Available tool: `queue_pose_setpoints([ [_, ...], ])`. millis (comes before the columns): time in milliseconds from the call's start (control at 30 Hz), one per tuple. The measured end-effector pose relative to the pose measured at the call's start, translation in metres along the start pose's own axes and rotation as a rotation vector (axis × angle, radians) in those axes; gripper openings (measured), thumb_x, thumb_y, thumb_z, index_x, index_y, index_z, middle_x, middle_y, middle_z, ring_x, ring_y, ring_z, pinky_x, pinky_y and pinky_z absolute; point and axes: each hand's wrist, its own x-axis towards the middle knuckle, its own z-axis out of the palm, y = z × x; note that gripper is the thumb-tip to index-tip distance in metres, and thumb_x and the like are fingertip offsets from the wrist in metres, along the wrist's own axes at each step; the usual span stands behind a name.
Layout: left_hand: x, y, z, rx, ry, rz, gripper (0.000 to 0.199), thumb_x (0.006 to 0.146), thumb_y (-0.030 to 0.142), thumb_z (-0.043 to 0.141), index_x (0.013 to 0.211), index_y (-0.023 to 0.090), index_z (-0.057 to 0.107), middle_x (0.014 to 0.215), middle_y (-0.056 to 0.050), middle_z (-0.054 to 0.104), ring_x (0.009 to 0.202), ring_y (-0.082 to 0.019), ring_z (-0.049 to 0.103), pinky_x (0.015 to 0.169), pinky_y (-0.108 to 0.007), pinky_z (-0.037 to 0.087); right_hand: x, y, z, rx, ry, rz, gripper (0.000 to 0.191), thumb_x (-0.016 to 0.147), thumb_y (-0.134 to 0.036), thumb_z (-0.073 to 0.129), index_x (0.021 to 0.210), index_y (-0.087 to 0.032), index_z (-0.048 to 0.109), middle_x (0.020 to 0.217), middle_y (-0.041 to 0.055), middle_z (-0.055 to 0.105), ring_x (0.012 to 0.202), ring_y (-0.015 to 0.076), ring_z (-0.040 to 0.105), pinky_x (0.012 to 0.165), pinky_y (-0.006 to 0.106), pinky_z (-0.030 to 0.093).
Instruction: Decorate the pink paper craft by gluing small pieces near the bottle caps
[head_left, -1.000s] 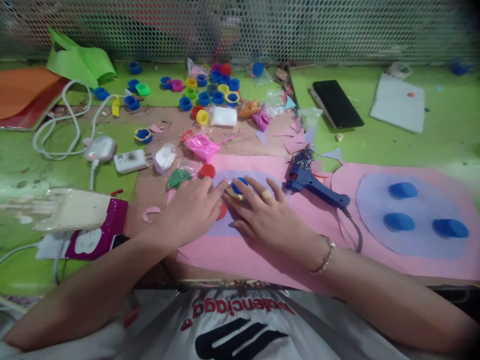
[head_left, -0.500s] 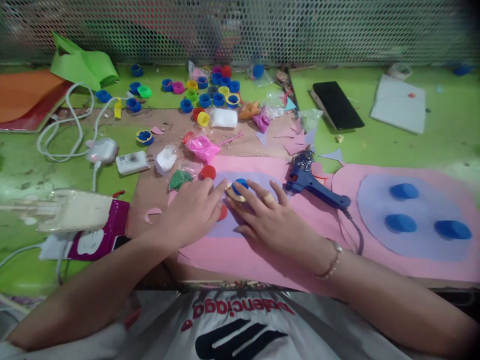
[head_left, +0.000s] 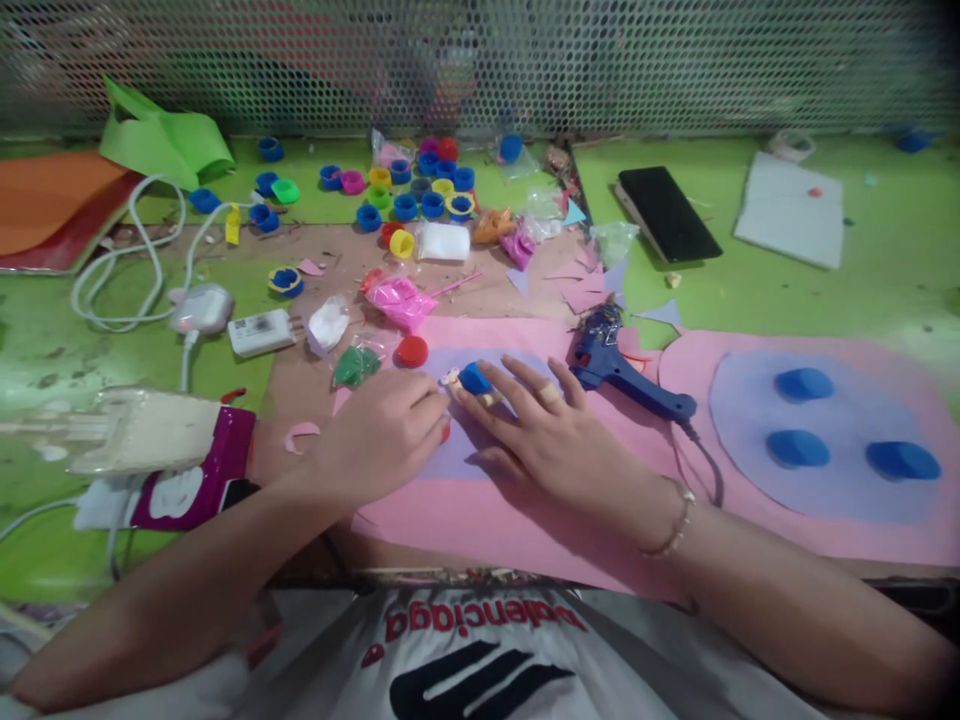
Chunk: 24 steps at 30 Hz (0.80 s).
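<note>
1 blue cap [head_left: 472, 377] w/ pale clay [head_left: 451, 380], set on lilac paper [head_left: 451, 464], prob steadied by rt hand [head_left: 551, 425], fingers spread against it. lt hand [head_left: 379, 432] curled beside clay; grip can't be told.

Under left hand [head_left: 386, 430] and right hand [head_left: 551, 425], on a table [head_left: 750, 300]: a paper oval [head_left: 435, 464] atop a paper sheet [head_left: 487, 515]. At the right fingertips: a bottle cap [head_left: 474, 378]. Just right of that hand: a glue gun [head_left: 634, 385]; farther right, three caps [head_left: 804, 384] on a second oval [head_left: 731, 420]. Behind the gun, rightward: a phone [head_left: 669, 213]. Behind both hands, before a mesh panel [head_left: 450, 70]: a cluster of caps [head_left: 432, 204]. Leftward: a power adapter [head_left: 262, 333], then a looped cable [head_left: 158, 250].
</note>
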Motion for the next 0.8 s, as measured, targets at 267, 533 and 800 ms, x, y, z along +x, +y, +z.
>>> queue_pose_setpoints([
  [267, 0.0, 0.002, 0.004, -0.045, 0.006, 0.168, 0.025, 0.089, 0.021, 0.04, 0.093, 0.011, 0.063, 0.089, -0.01, 0.062, 0.086, -0.02, 0.056, 0.076, -0.036, 0.046, 0.004, 0.013, -0.012, -0.019, 0.051, 0.01, 0.038, 0.09, -0.03, 0.043, 0.125, -0.019, 0.049, 0.128, 0.013, 0.048, 0.112, 0.0277, 0.043, 0.092, 0.044, 0.034],
  [533, 0.001, 0.003, 0.006, -0.021, -0.092, 0.172, 0.03, 0.09, 0.025, 0.039, 0.106, 0.01, 0.059, 0.1, -0.013, 0.059, 0.098, -0.023, 0.054, 0.081, -0.04, 0.047, 0.012, 0.028, -0.011, 0.139, -0.019, 0.117, 0.018, 0.088, -0.023, 0.048, 0.085, -0.013, 0.062, 0.079, 0.0077, 0.059, 0.077, 0.0191, 0.053, 0.076, 0.033, 0.042],
  [800, 0.004, 0.004, 0.006, -0.026, -0.157, 0.147, 0.031, 0.09, 0.025, 0.039, 0.113, 0.011, 0.055, 0.103, -0.013, 0.058, 0.098, -0.024, 0.054, 0.084, -0.04, 0.046, 0.009, 0.019, -0.007, 0.232, 0.015, 0.127, 0.02, 0.089, -0.017, 0.045, 0.095, -0.015, 0.064, 0.087, 0.0087, 0.063, 0.084, 0.019, 0.057, 0.078, 0.032, 0.045],
])
